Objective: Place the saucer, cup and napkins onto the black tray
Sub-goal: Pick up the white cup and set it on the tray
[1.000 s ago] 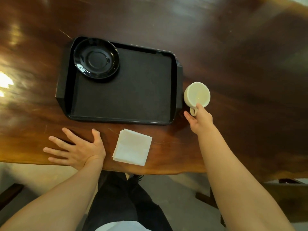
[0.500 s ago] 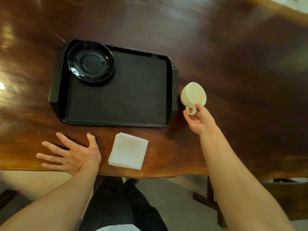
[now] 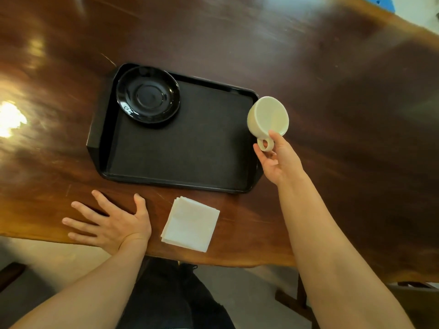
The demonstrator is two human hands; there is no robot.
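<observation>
A black tray [image 3: 180,153] lies on the dark wooden table. A black saucer [image 3: 147,97] sits in its far left corner. My right hand [image 3: 278,160] grips the handle of a cream cup [image 3: 268,117], which hangs tilted in the air over the tray's right rim. A stack of white napkins [image 3: 190,223] lies on the table just in front of the tray. My left hand [image 3: 111,224] rests flat on the table to the left of the napkins, fingers spread, holding nothing.
The wooden table [image 3: 332,91] stretches far to the right and back, with a bright glare spot [image 3: 10,118] at the left. Its near edge runs just behind my left wrist. My dark trousers [image 3: 171,295] and the floor show below.
My right hand has lifted the cup off the table by its handle and carried it up and left to the tray's right rim. My left hand has stayed flat.
</observation>
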